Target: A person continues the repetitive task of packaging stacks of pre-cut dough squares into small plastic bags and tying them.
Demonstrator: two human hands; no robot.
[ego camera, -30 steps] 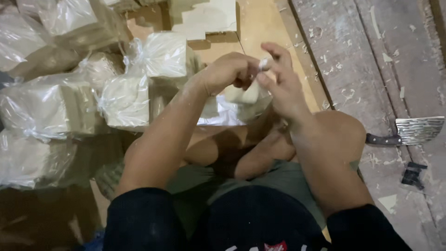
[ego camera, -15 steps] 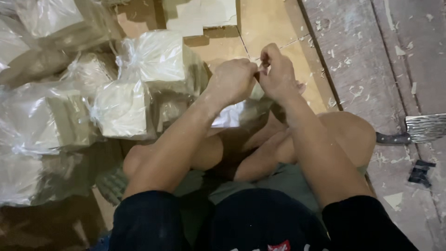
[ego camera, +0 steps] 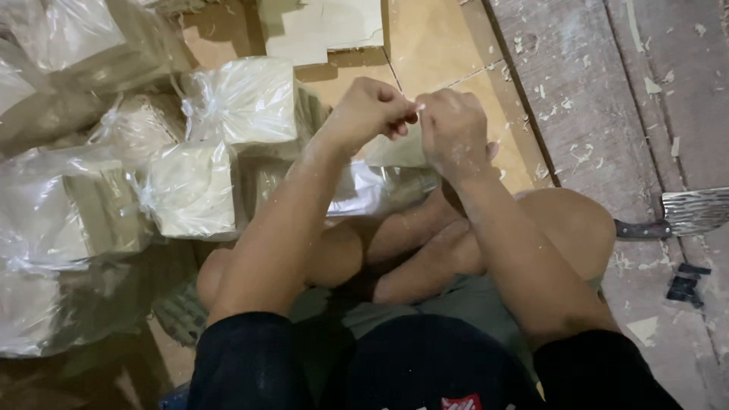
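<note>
My left hand [ego camera: 368, 112] and my right hand [ego camera: 453, 135] are raised close together over my crossed legs. Both pinch the twisted neck of a clear plastic bag [ego camera: 383, 178] that holds pale flat pieces and rests in front of my knees. The fingertips of the two hands nearly touch at a small white bit between them. What that bit is I cannot tell. Both forearms are dusted with pale powder.
Several tied plastic bags of pale pieces [ego camera: 228, 102] are piled on the left. Loose pale cut boards [ego camera: 326, 30] lie at the top on an orange tiled floor [ego camera: 440, 45]. On the right, a wide metal scraper [ego camera: 691, 212] and a small black object [ego camera: 687, 282] lie on rough grey boards.
Both hands have drawn closer together and dropped a little, fingers now closed tight at the bag's neck. The view has shifted slightly.
</note>
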